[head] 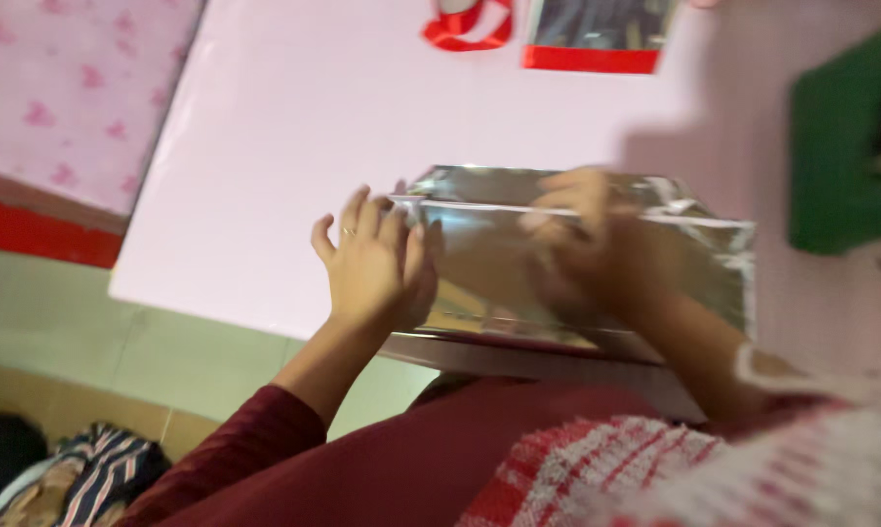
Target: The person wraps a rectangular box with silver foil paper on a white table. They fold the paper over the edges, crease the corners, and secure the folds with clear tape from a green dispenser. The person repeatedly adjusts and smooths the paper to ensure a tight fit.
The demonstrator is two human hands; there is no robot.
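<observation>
A box wrapped in shiny silver foil paper (694, 254) lies at the near edge of a pale pink table (294, 146). My left hand (372, 259) presses flat against the box's left end, fingers spread, a ring on one finger. On top of the box rests my right hand (592, 244), blurred by motion, fingers bent over the foil near its upper fold. Whether the right hand pinches the paper or only presses it cannot be told.
A red ribbon (467, 27) and a red-edged silver package (597, 34) lie at the table's far edge. A green container (840, 146) stands at the right. A pink patterned cloth (60, 88) is at the left; striped fabric (99, 478) lies on the floor.
</observation>
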